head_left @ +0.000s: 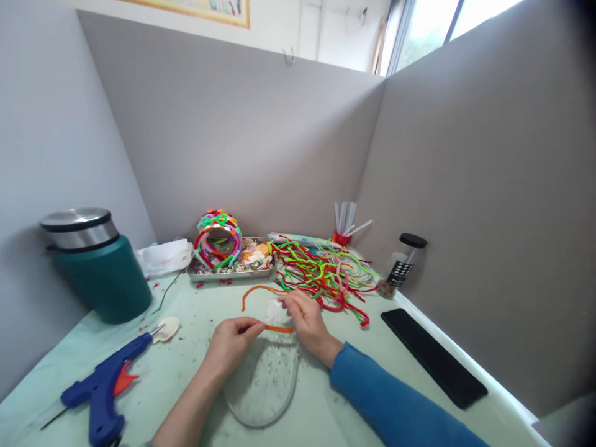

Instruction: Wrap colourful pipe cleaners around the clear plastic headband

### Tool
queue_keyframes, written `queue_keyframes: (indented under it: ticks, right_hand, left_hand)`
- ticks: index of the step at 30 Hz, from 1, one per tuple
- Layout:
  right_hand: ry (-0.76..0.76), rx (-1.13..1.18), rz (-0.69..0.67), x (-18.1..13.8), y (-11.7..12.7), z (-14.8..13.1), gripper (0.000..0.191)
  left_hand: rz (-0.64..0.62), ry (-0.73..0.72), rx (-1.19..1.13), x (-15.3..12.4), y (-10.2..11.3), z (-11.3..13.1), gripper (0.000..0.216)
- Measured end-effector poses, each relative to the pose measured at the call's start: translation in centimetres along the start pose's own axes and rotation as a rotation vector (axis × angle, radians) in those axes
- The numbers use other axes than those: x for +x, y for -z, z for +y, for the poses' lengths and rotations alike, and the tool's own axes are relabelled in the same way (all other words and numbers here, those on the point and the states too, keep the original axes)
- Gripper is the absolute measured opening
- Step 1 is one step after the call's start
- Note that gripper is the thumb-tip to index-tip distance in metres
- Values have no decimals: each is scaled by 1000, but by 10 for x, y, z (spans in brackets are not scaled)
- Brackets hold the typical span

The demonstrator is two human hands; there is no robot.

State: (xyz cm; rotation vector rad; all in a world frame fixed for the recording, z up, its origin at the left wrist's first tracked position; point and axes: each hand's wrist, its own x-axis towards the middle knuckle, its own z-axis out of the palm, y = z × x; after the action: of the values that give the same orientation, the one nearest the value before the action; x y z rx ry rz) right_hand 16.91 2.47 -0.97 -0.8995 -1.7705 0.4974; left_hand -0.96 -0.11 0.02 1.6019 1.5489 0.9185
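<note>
My left hand pinches an orange pipe cleaner between thumb and fingertips. My right hand has its fingers curled around the same strand at the other side, and an orange length arcs from its fingertips back to the left. Below both hands lies a grey loop, shaped like a headband, on the pale green tablecloth. Its upper end is partly hidden by the hands. A whitish flat piece shows between the hands, too blurred to name.
A metal tray holds shells and decorated headbands. Beside it spreads a pile of coloured pipe cleaners. A blue glue gun touches a shell. A green flask, a jar and a black phone-like slab stand or lie around.
</note>
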Motion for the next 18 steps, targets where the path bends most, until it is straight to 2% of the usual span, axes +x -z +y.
queue_keyframes:
  ticks: [3, 7, 10, 14, 18]
  right_hand:
    - [42, -199, 123, 7, 23, 18, 24]
    - [38, -576, 254, 10, 62, 49, 22]
    - [-63, -792, 248, 6, 82, 66, 20]
    - [-136, -806, 187, 1, 84, 73, 27]
    - [-121, -738, 184, -2, 72, 62, 32]
  left_hand:
    - [-12, 35, -60, -1, -2, 0, 39]
    - [-84, 98, -158, -1, -4, 1, 41]
    - [-126, 130, -185, -1, -5, 1, 43]
    - [-153, 102, -160, 0, -6, -2, 42]
    - [-172, 55, -139, 2, -7, -6, 42]
